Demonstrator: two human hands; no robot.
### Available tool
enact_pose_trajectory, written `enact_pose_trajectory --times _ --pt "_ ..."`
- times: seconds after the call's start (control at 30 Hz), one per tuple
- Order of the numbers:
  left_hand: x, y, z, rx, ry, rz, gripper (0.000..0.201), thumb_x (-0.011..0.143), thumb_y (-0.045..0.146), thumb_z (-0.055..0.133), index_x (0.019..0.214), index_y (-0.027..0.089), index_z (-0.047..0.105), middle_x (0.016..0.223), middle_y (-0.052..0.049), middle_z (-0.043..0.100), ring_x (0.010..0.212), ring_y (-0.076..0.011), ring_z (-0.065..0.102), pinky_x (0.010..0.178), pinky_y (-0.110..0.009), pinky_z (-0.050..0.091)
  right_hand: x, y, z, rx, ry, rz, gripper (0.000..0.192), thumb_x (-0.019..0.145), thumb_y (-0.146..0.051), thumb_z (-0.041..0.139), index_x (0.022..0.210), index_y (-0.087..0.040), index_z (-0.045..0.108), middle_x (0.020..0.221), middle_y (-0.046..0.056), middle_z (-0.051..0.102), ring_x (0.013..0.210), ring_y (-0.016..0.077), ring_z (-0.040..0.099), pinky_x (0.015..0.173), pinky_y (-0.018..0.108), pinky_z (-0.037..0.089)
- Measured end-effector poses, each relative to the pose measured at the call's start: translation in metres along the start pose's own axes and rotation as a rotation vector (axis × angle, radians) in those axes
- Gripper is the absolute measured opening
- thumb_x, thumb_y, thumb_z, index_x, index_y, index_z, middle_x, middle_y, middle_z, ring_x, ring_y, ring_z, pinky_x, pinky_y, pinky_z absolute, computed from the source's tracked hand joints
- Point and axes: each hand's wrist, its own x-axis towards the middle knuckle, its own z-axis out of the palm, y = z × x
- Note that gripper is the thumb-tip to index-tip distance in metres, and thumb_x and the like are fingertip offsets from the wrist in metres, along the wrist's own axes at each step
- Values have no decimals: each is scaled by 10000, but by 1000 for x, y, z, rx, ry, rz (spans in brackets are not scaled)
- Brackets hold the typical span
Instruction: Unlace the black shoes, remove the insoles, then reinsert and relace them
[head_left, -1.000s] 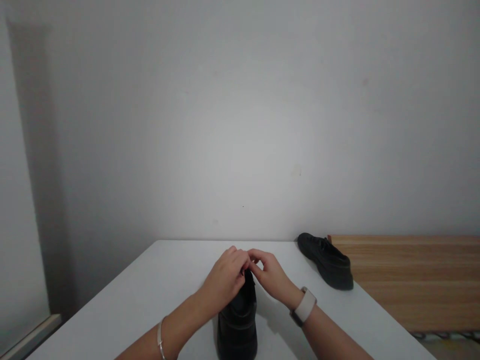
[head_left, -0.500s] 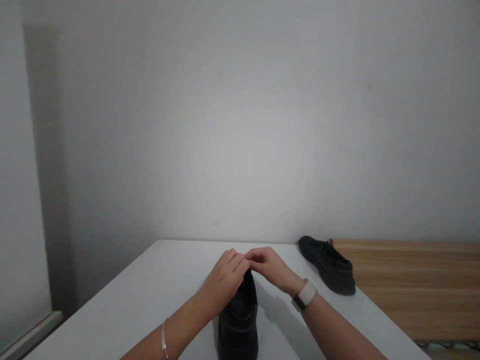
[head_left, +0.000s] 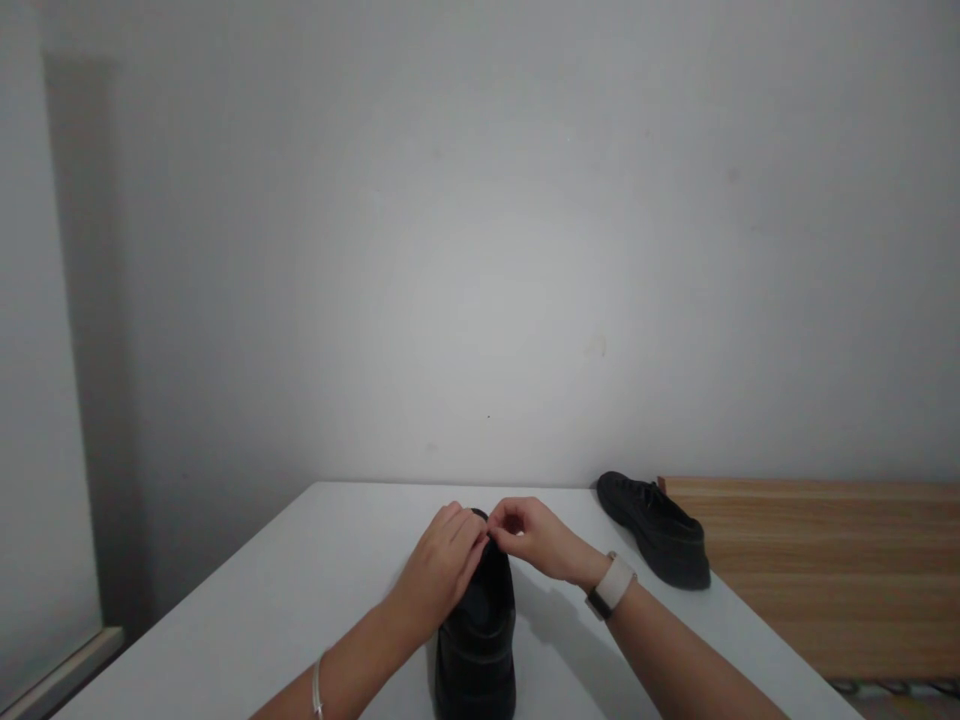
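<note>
A black shoe (head_left: 476, 670) stands on the white table in front of me, heel toward me and opening upward. My left hand (head_left: 444, 560) lies over its left front part, fingers bent together over the lacing area, thumb hidden. Just right of those fingertips, my right hand (head_left: 531, 535) pinches thumb and forefinger together above the shoe's front. Both sets of fingertips nearly meet there. Anything thin and dark between them is too small to make out. A matching black lace-up shoe (head_left: 660, 535) rests at the table's right edge, toe toward the wall.
The white table (head_left: 300, 590) reaches back to a pale wall (head_left: 480, 250). Beyond its right edge is a wood-grain panel (head_left: 817, 570). A white vertical surface (head_left: 45, 400) with a ledge at its foot stands on the left.
My left hand has shifted slightly left and down, uncovering the shoe's front tip and more of its opening. The right fingertips have drawn a little apart from the left ones.
</note>
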Motion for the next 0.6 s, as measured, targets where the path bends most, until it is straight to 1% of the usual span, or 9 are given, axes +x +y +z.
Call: enact_pose_trajectory --times 0.1,0.2,0.3,0.4,0.47,0.53,0.57,0.6 --pt "-6 5 -9 -123 -36 -92 127 865 132 436 757 198 450 754 -23 520 734 -174 472 655 -293 398 -1 -6 3 -130 66 -7 113 679 -84 528 719 -133 622 657 -1 602 606 107 482 578 224 391" --pt "-13 7 -14 -227 -79 -167 95 856 154 459 774 200 446 758 -15 518 730 -163 483 651 -282 401 -1 -6 5 -202 80 -19 144 645 -51 518 715 -138 609 669 -2 602 618 112 492 585 224 387" --pt "-15 7 -15 -297 -96 -222 92 848 173 478 766 201 446 755 -9 518 716 -155 490 639 -271 400 0 0 9 -244 99 -37 140 652 -52 520 719 -146 600 666 -6 591 624 117 494 587 226 380" --pt "-16 7 -18 -375 -101 -286 74 845 214 500 784 201 460 774 -14 533 719 -154 503 652 -270 415 -4 1 9 -270 148 -88 117 699 -71 520 733 -162 587 693 0 581 662 131 500 617 241 390" --pt "-19 5 -21 -422 -96 -316 74 858 265 495 828 203 468 810 -24 544 755 -161 512 695 -284 430 -15 -6 7 -275 214 -130 94 755 -109 520 787 -173 582 769 17 587 708 142 506 650 254 401" --pt "-26 0 -23 -437 -70 -361 115 872 322 477 871 208 465 842 -34 545 800 -172 516 737 -301 435 -31 -20 6 -256 264 -143 90 824 -186 509 885 -189 575 850 31 589 705 140 506 646 255 406" --pt "-30 -3 -23 -433 -51 -396 135 877 345 465 882 211 463 846 -34 543 812 -177 516 744 -306 436 -41 -28 8 -239 253 -132 114 853 -236 500 938 -203 569 871 31 595 676 133 506 626 251 405" --pt "-34 -8 -21 -426 -33 -436 151 879 364 455 881 213 460 837 -31 540 808 -178 516 739 -307 436 -50 -35 11 -233 201 -113 149 865 -290 503 982 -219 564 859 24 605 637 128 507 601 247 402"
